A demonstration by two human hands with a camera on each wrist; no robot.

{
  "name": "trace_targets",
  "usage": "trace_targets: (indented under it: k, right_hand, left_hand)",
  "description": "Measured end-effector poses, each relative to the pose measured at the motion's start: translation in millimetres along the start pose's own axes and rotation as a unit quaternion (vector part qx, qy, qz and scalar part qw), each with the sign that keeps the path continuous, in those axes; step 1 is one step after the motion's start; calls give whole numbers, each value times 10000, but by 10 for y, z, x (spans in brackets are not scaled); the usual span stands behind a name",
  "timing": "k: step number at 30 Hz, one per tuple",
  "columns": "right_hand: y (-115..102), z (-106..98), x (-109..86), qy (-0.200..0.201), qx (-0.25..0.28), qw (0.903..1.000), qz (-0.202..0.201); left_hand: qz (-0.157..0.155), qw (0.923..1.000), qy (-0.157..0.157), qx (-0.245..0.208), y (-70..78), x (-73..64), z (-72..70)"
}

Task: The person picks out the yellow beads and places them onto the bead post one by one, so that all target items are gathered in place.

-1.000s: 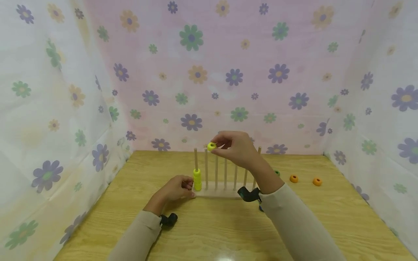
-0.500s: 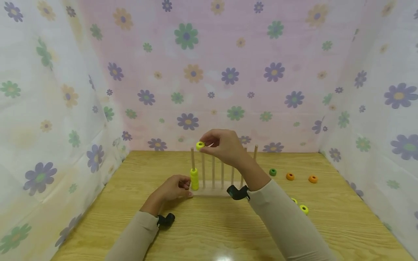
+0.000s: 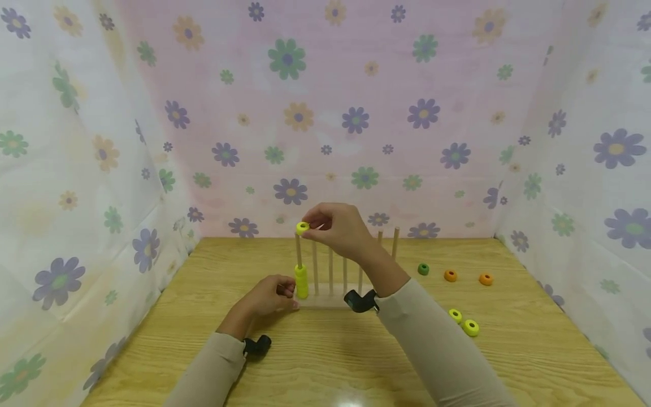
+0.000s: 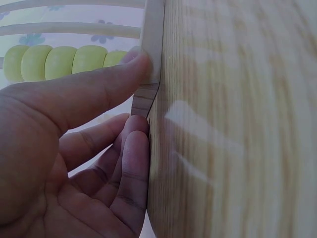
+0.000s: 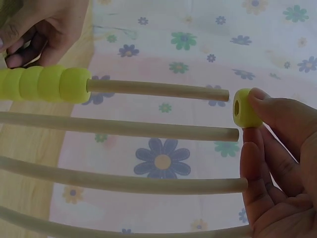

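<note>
My right hand (image 3: pixel 338 232) pinches a yellow bead (image 5: pixel 246 108) between thumb and fingers. In the right wrist view this bead is just off the tip of the end peg (image 5: pixel 158 89), its hole facing the peg. Lower on that peg sits a stack of several yellow beads (image 3: pixel 302 281). The peg belongs to a wooden peg rack (image 3: pixel 325 299) with a row of upright pegs. My left hand (image 3: pixel 264 297) holds the left end of the rack's base (image 4: pixel 151 49), thumb on one face and curled fingers against its end.
Two loose yellow beads, the nearer one (image 3: pixel 471 328) beside its twin (image 3: pixel 455 315), lie right of the rack. Farther back are a green bead (image 3: pixel 423 269) and two orange beads (image 3: pixel 450 275). Flowered cloth (image 3: pixel 325 113) encloses the wooden table (image 3: pixel 315 362) at the back and sides.
My right hand has carried the yellow bead leftward to the top of the end peg. The left hand keeps its hold on the base. The view has shifted slightly.
</note>
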State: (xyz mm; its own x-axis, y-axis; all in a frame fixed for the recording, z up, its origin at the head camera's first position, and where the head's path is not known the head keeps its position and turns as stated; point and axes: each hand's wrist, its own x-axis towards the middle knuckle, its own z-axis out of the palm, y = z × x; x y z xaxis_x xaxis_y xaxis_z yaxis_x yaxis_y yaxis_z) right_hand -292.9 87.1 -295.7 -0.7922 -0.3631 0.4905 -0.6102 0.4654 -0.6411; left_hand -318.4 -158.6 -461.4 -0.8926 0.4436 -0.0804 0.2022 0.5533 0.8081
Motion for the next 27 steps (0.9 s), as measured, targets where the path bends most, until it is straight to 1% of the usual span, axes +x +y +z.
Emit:
trace_targets:
  k: [12,17,23,27]
  right_hand:
    - [-9,86,88,32,62,9999,86]
    - [-8,116,101,-48,232,9996,161]
    - [-13,120,110,-103,341,9991,239]
    - [-11,134,108,-198,370,9985,345]
  left_hand:
    - [52,10000,-39,-7,1,0,-15]
    - [91,9999,-78,2,2,-3,-21]
    - [56,10000,-23,0,26,-13,-30]
    - [65,10000,-41,19,-4,-12,-22]
